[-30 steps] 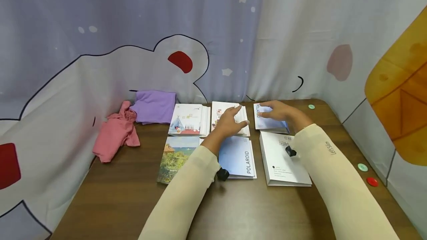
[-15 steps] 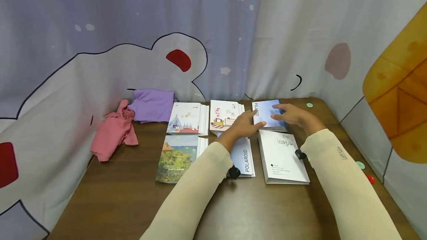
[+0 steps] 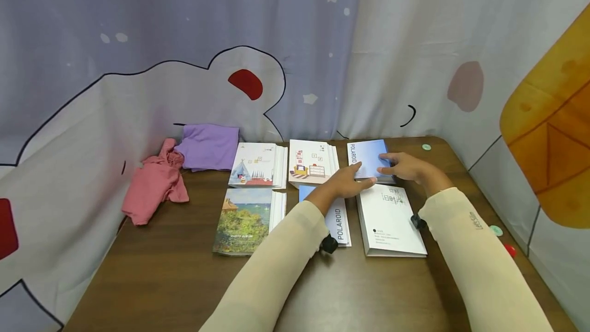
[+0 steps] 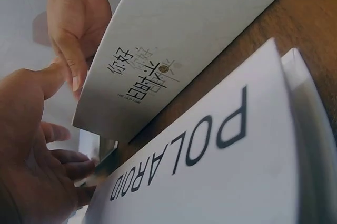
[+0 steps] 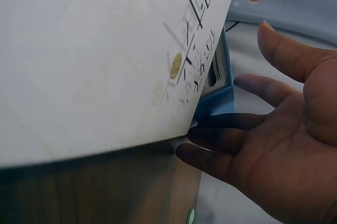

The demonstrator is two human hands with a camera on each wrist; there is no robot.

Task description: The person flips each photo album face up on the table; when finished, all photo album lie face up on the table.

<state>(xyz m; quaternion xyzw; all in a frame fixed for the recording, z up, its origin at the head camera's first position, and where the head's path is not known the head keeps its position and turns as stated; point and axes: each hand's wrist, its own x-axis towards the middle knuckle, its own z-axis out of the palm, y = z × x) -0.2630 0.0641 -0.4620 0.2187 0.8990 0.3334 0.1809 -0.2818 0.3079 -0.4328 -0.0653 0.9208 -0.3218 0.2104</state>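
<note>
A small blue album marked POLAROID lies at the back right of the table. At its right side is my right hand, its loosely bent fingers right by the album's blue edge in the right wrist view. My left hand is at the album's front left corner, thumb and fingers spread. Just in front lies a thick white album with dark lettering. Under my left wrist, a second POLAROID album is partly hidden by the sleeve.
To the left lie two white illustrated albums and a landscape-covered photo album. Purple cloth and pink cloth lie at the back left. Green discs and a red one sit along the right. A curtain stands behind.
My left hand has moved right, from over the middle illustrated album to the small blue album's front corner. My right hand has drawn back from over that album to its right side.
</note>
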